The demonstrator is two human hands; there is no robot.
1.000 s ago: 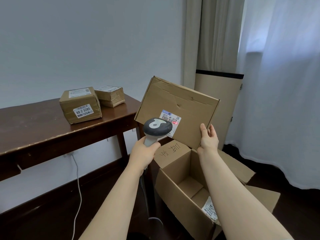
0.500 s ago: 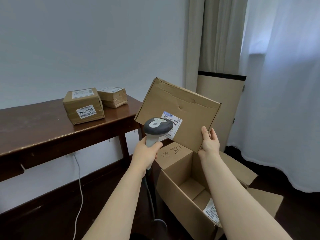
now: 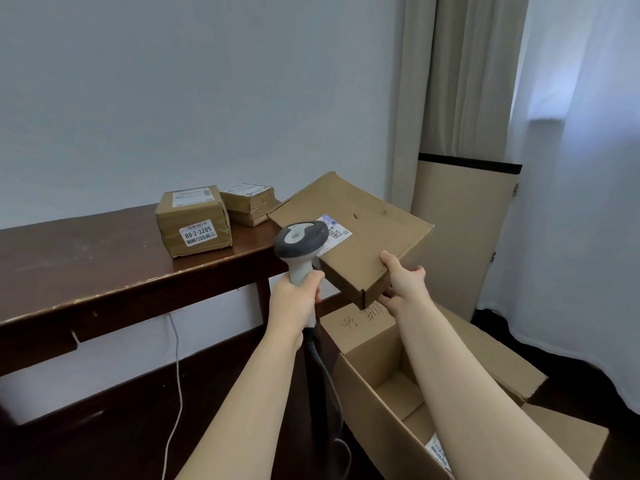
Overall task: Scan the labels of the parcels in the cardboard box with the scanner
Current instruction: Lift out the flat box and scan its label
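Observation:
My left hand [image 3: 294, 299] grips the pale handle of a grey scanner [image 3: 300, 242], whose head sits just in front of the label [image 3: 335, 233] of a flat brown parcel [image 3: 360, 233]. My right hand [image 3: 403, 284] holds that parcel by its near right corner, thumb on top, with the parcel tilted nearly flat above the table's right end. Below stands the open cardboard box [image 3: 374, 410] on the floor. Another labelled parcel [image 3: 440, 452] shows inside it, partly hidden by my right forearm.
Two brown parcels [image 3: 194, 221] [image 3: 247, 202] stand on the dark wooden table [image 3: 86, 265] against the wall. A white cable [image 3: 175, 386] hangs under the table. Curtains [image 3: 571, 168] and a beige panel [image 3: 457, 237] fill the right side.
The flat parcel has tipped from nearly upright to nearly flat and moved left toward the table. My right hand now grips its near corner. The scanner has stayed in front of the label.

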